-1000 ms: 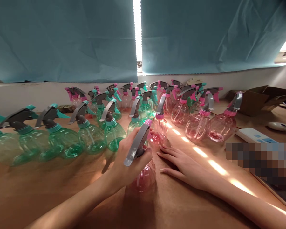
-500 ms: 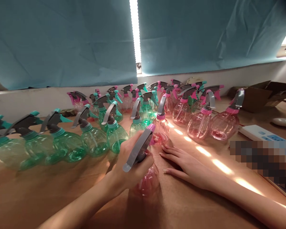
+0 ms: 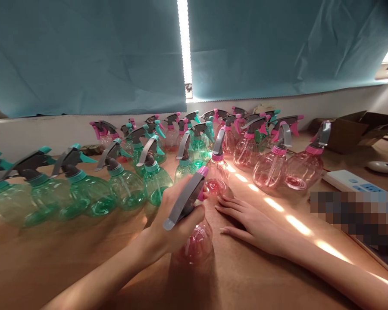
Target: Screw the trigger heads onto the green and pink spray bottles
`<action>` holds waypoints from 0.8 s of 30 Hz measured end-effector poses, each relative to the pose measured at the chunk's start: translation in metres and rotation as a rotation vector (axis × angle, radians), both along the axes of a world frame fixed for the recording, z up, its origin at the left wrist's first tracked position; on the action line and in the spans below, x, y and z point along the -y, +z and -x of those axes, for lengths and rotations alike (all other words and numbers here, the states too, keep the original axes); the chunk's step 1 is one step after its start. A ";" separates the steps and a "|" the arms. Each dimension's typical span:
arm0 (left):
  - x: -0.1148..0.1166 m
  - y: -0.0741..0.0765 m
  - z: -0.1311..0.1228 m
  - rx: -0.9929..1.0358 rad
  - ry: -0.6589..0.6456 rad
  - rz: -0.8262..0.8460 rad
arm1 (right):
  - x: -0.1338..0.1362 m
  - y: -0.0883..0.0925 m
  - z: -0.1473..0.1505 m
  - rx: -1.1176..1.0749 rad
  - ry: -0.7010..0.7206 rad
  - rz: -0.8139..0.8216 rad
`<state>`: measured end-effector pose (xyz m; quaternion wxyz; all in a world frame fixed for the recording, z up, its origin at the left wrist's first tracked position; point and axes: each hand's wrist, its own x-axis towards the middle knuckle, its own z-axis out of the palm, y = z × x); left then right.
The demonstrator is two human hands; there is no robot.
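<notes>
My left hand [image 3: 176,215] is wrapped round the neck and trigger head of a pink spray bottle [image 3: 197,245] with a grey lever and pink nozzle. The bottle is upright at the front of the brown table [image 3: 245,280]; the fingers partly hide its collar and trigger. To its right my right hand [image 3: 242,217] lies flat on the table, fingers spread and holding nothing. Just beyond the fingertips stands another pink spray bottle [image 3: 217,172] with a little liquid inside. A green spray bottle [image 3: 157,183] stands beyond my left hand.
Several green spray bottles [image 3: 93,193] line the left side. Pink ones [image 3: 271,168] stand at the right, with mixed colours behind. Farther right are a white power strip [image 3: 352,181], an open cardboard box [image 3: 352,131] and a white computer mouse [image 3: 383,166]. Blue curtains [image 3: 100,56] hang behind.
The view has shifted very slightly. My left hand keeps its grip on the pink spray bottle, which sits a touch farther left in view; the right hand stays flat.
</notes>
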<state>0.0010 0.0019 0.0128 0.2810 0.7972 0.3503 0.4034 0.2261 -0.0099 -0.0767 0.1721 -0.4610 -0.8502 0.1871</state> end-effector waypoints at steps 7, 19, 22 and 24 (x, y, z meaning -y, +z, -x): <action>-0.004 -0.005 -0.002 0.033 0.076 -0.008 | 0.000 0.003 0.001 0.050 0.006 0.005; -0.002 -0.009 -0.006 0.048 0.074 -0.024 | 0.000 -0.001 0.001 0.030 0.015 -0.032; -0.002 -0.008 -0.007 0.060 0.044 -0.037 | -0.001 -0.003 0.000 0.036 0.015 -0.034; -0.002 -0.007 -0.007 0.059 0.033 -0.037 | -0.001 -0.004 0.000 0.032 0.014 -0.033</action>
